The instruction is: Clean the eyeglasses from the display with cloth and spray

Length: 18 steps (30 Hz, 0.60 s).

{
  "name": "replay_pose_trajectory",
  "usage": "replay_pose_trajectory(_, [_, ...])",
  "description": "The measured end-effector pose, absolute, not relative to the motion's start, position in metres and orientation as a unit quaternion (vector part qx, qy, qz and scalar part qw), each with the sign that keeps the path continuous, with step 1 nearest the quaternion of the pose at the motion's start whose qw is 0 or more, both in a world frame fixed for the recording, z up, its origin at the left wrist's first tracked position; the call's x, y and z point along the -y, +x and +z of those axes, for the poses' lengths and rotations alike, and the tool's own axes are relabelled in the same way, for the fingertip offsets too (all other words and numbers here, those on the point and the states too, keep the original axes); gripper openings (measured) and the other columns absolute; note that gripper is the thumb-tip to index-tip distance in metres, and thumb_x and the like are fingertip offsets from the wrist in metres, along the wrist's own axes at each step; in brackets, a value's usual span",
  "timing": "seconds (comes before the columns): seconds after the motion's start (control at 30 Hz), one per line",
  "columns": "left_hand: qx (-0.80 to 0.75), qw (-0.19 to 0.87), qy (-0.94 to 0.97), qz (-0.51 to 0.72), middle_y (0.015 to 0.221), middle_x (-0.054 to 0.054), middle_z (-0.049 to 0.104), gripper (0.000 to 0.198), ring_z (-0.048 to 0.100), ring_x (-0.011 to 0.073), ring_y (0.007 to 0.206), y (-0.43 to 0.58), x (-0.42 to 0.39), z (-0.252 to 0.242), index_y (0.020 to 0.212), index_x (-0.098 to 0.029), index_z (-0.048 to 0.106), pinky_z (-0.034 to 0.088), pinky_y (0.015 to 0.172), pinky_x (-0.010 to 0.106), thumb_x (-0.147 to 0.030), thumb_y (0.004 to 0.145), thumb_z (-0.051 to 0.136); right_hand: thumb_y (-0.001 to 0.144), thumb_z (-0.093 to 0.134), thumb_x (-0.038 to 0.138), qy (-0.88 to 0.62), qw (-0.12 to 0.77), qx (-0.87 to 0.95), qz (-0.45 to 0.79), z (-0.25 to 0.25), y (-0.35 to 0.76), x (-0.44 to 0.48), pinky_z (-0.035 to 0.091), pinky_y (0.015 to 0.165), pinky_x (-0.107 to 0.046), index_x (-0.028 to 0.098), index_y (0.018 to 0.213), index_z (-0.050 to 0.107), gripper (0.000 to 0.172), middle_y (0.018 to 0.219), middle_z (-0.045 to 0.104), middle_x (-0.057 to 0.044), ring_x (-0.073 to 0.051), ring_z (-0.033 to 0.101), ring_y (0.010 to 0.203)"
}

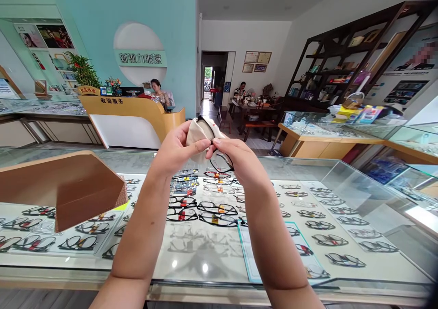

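Both my hands are raised over the glass display case, close together. A pair of black-framed eyeglasses (223, 164) is between them, one lens hanging bare below my right fingers. Around the other lens lies a cream-coloured cleaning cloth (195, 138), which my left hand (183, 147) pinches with the thumb in front. My right hand (236, 151) is closed on the eyeglasses near the bridge, its thumb and fingertips meeting the left thumb. The cloth also reaches behind the right fingers. Part of the frame is hidden by the cloth and the fingers.
Rows of eyeglasses (215, 207) lie inside the glass display case (205, 290) below my arms. A brown box-like object (92, 195) stands on the glass at left. Beyond are a yellow-and-white reception counter (126, 129) with a seated person (159, 92), and another person (240, 89) at a table.
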State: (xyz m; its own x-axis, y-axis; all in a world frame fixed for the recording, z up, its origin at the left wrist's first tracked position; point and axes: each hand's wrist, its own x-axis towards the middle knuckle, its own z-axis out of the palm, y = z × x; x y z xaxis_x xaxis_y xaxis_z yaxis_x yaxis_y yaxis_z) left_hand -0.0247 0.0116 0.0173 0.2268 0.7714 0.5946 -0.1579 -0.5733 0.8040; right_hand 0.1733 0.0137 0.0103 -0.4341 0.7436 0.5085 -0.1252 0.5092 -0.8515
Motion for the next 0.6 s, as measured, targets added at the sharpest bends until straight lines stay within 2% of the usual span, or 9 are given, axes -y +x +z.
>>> replay_pose_trajectory(0.23, [-0.215, 0.379, 0.661, 0.611, 0.077, 0.001, 0.072, 0.044, 0.062, 0.0114, 0.053, -0.015, -0.009, 0.016, 0.108, -0.02, 0.076, 0.05, 0.054, 0.027, -0.05, 0.084, 0.098, 0.106, 0.066, 0.058, -0.192, 0.472, 0.739, 0.44, 0.01, 0.17, -0.011, 0.044, 0.12, -0.042, 0.026, 0.078, 0.082, 0.046, 0.113, 0.074, -0.005, -0.026, 0.064, 0.117])
replay_pose_trajectory(0.4, [-0.192, 0.372, 0.644, 0.641, 0.072, -0.002, 0.069, 0.044, 0.057, 0.0087, 0.045, -0.004, -0.009, 0.016, 0.1, -0.02, 0.074, 0.048, 0.047, 0.025, -0.053, 0.084, 0.097, 0.109, 0.063, 0.057, -0.187, 0.46, 0.759, 0.42, 0.013, 0.172, -0.008, 0.047, 0.116, -0.04, 0.026, 0.08, 0.082, 0.047, 0.116, 0.069, -0.006, -0.025, 0.062, 0.116])
replay_pose_trajectory(0.6, [-0.201, 0.356, 0.628, 0.662, 0.07, -0.001, 0.07, 0.046, 0.056, 0.0091, 0.043, 0.002, -0.011, 0.012, 0.104, -0.022, 0.076, 0.044, 0.041, 0.024, -0.061, 0.088, 0.093, 0.106, 0.064, 0.067, -0.207, 0.459, 0.765, 0.402, 0.016, 0.175, -0.004, 0.048, 0.11, -0.04, 0.024, 0.079, 0.081, 0.053, 0.114, 0.065, -0.007, -0.025, 0.06, 0.113])
